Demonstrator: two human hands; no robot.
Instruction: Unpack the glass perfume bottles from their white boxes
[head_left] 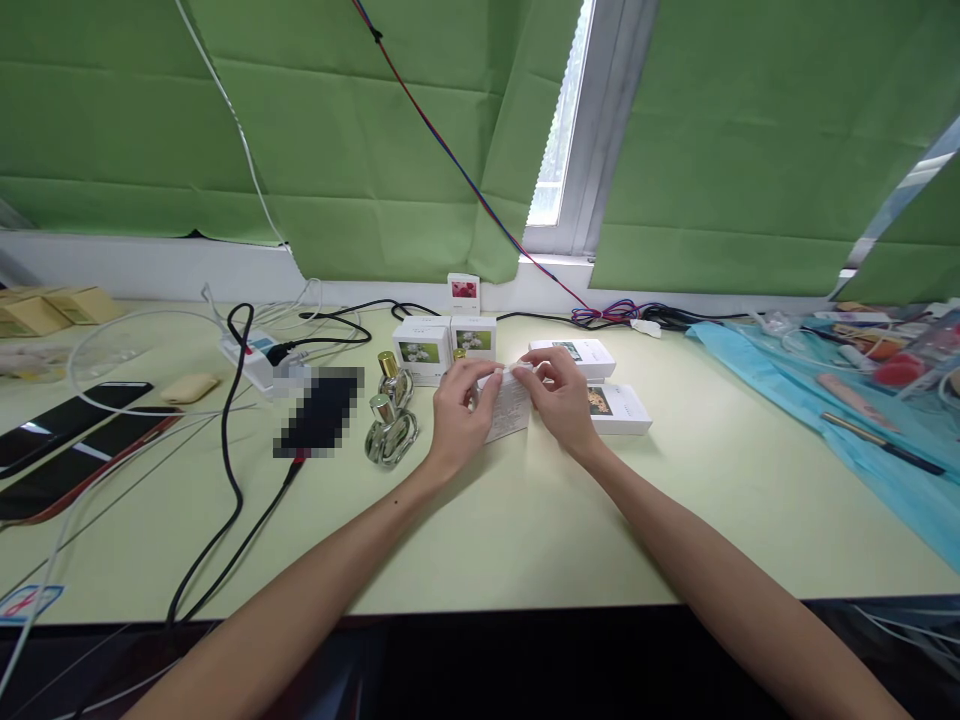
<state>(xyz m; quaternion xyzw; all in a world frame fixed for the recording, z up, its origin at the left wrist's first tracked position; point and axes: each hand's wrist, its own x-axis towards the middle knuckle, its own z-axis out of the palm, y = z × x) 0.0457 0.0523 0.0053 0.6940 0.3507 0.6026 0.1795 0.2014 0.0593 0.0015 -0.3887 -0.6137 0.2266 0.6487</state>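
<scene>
A small sheet of printed white paper (510,408) is held up between both hands at the middle of the table. My left hand (463,408) pinches its upper left edge, and my right hand (561,393) pinches the upper right edge. Left of my left hand stand two glass bottles, one with a gold cap (392,378) and one with a silvery-green cap (390,435). White boxes with green flower pictures (422,350) stand behind my left hand. By my right hand lie two white boxes, one farther back (596,358) and one nearer (626,410).
On the left are a power strip (251,362), black cables (225,440), a blurred-out dark device (319,412) and two phones (82,460). A blue plastic sheet (825,425) with assorted items covers the right side. A small box (464,292) stands at the back.
</scene>
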